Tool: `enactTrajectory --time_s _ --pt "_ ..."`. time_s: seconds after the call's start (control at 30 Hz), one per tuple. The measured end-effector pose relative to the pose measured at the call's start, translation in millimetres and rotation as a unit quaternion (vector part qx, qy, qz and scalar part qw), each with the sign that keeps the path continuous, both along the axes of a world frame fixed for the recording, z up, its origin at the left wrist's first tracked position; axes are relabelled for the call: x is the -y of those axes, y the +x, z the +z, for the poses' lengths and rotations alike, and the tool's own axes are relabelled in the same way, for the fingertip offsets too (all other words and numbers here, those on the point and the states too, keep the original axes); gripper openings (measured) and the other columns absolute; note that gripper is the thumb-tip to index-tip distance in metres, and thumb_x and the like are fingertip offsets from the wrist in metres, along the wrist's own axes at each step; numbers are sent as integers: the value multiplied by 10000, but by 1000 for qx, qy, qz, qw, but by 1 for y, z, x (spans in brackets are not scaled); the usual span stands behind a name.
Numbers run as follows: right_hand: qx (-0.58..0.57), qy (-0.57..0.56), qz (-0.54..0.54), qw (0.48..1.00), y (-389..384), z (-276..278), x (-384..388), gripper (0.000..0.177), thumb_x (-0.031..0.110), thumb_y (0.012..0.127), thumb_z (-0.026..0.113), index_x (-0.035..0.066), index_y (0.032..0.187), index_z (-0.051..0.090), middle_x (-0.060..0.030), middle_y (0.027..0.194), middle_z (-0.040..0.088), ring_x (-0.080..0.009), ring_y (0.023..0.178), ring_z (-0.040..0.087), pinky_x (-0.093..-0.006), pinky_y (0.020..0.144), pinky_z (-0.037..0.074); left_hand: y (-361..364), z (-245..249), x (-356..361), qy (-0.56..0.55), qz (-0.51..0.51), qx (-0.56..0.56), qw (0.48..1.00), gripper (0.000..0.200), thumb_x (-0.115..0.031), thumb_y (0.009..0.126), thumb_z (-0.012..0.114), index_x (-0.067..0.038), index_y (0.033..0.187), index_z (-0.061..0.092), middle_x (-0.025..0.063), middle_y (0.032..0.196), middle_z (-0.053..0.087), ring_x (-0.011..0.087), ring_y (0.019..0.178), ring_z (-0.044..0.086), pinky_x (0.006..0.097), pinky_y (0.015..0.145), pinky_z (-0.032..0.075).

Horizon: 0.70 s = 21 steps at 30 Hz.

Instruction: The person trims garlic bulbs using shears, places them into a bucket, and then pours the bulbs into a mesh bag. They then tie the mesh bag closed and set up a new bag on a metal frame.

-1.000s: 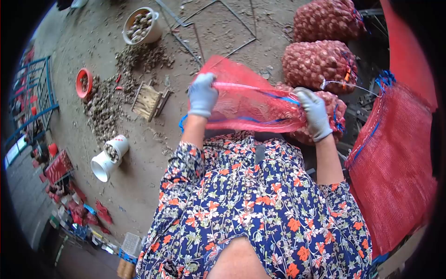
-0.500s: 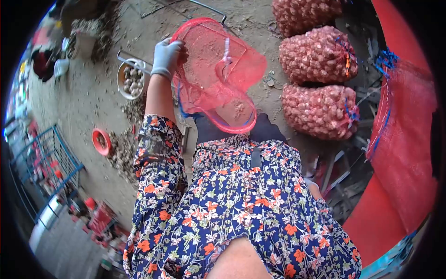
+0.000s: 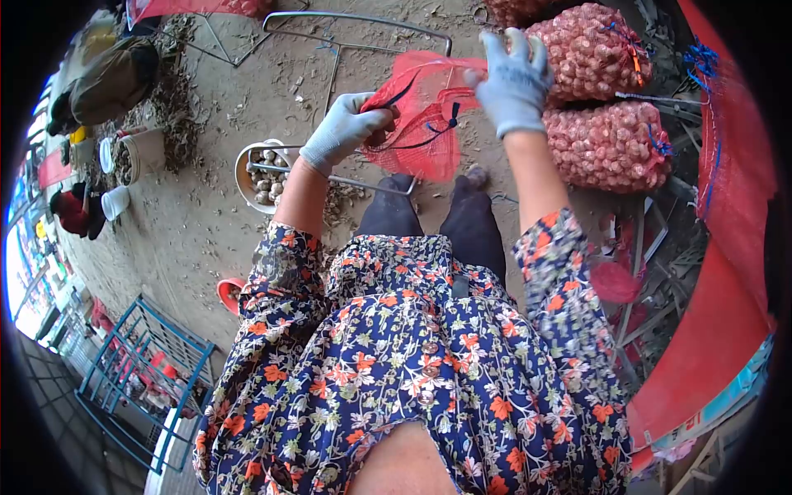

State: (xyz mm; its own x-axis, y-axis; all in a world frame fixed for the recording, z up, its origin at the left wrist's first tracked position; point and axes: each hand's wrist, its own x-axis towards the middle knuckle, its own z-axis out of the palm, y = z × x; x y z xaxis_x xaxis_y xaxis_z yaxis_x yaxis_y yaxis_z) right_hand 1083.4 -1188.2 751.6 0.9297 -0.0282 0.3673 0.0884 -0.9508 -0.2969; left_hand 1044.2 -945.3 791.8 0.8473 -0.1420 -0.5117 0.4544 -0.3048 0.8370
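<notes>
My left hand [image 3: 351, 128], in a pale glove, is closed on the bunched left edge of a red mesh bag [image 3: 433, 140]. The bag hangs between my hands above the ground, with a dark blue tie on it. On the right, my right hand [image 3: 516, 81], also gloved, has its fingers spread beside the bag's upper right part. A metal frame [image 3: 351, 18] lies beyond the bag. Below my left hand, a white bucket [image 3: 243, 177] holds bulbs.
Filled mesh sacks [image 3: 606, 147] of bulbs lie at the right, near a red sheet [image 3: 718, 280]. A blue metal rack [image 3: 148, 371] stands lower left. Two people are at the left, near white pails [image 3: 115, 202]. A red bowl [image 3: 227, 295] sits on the ground.
My right hand has come up into view on the right. My left hand has moved down and right, and the bag is now bunched. The view has shifted, showing more of the left side.
</notes>
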Motion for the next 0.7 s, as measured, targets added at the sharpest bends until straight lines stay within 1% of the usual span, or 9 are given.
enactTrajectory --time_s 0.07,0.1,0.17,0.23,0.37,0.43,0.5,0.53,0.7 --pt "-76 54 22 995 24 -36 29 416 280 746 691 184 1142 610 -116 1166 579 -331 1130 499 -460 948 414 8 3 -8 52 -52 25 997 161 -69 824 596 -2 950 671 -15 743 626 44 603 528 220 566 466" --pt "-146 107 54 982 29 -49 45 328 248 780 650 163 1096 640 -126 1090 635 -311 1059 574 -431 915 446 16 -1 -23 156 -63 61 984 184 -82 797 603 -38 958 679 48 777 663 140 635 603 289 629 508" --pt "-140 294 56 944 -3 -39 69 243 202 824 586 133 1049 647 -134 967 680 -310 891 655 -397 825 493 24 -8 -54 494 -137 312 800 198 -124 772 620 -83 953 688 153 859 674 300 738 642 381 731 520" --pt "-117 312 91 938 -24 -49 69 229 142 813 616 104 1038 633 -125 929 687 -252 837 677 -354 739 511 33 -9 -80 598 -15 268 755 200 -166 749 639 -116 933 696 220 944 642 401 883 602 443 819 490" --pt "-144 463 123 866 -34 -57 45 167 122 816 691 67 958 621 -39 762 621 -94 716 576 -253 648 471 36 -5 -145 646 40 253 719 189 -142 761 635 -87 933 693 193 886 666 330 798 658 405 744 526" --pt "-174 467 105 861 -31 -72 40 156 130 825 710 61 932 618 3 725 584 -53 682 525 -222 614 449 33 -1 -173 425 174 226 859 154 -95 793 627 -42 926 684 140 810 683 235 683 674 345 625 543" --pt "-233 560 145 782 -24 -86 45 125 179 867 693 83 891 617 60 714 532 -32 642 469 -204 545 403 32 12 -190 239 189 178 936 122 -66 861 630 -25 972 660 48 863 674 131 743 654 241 625 542" --pt "-328 582 94 738 -22 -85 53 75 166 884 674 103 906 639 66 775 577 -29 683 522 -200 563 456 34 15 -197 216 188 153 946 134 -75 867 635 -31 992 655 55 886 675 140 758 659 258 639 555" --pt "-302 739 -12 603 -11 -93 50 136 138 923 597 105 1050 633 -9 936 659 -106 794 640 -327 650 593 71 31 -195 -76 186 29 979 242 -81 895 588 -24 1130 591 108 1033 666 249 900 663 403 762 580"
